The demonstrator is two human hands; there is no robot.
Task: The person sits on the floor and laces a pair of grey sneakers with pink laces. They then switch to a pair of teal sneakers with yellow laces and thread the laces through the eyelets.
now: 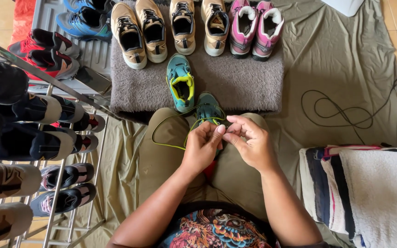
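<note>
A teal shoe (209, 110) rests between my knees, toe pointing away, partly hidden by my hands. My left hand (202, 146) and my right hand (250, 140) meet just above it, fingertips pinched together on its yellow-green lace (167, 120), which loops out over my left thigh. Its partner, a second teal shoe (180, 82) with yellow-green lacing, sits on the grey fuzzy mat (249, 85) just beyond.
Two tan pairs (139, 32) and a pink pair (255, 27) line the mat's far edge. A metal shoe rack (58, 179) with dark shoes stands at left. Folded towels (368, 188) lie at right, a black cable (341, 110) on the olive cloth.
</note>
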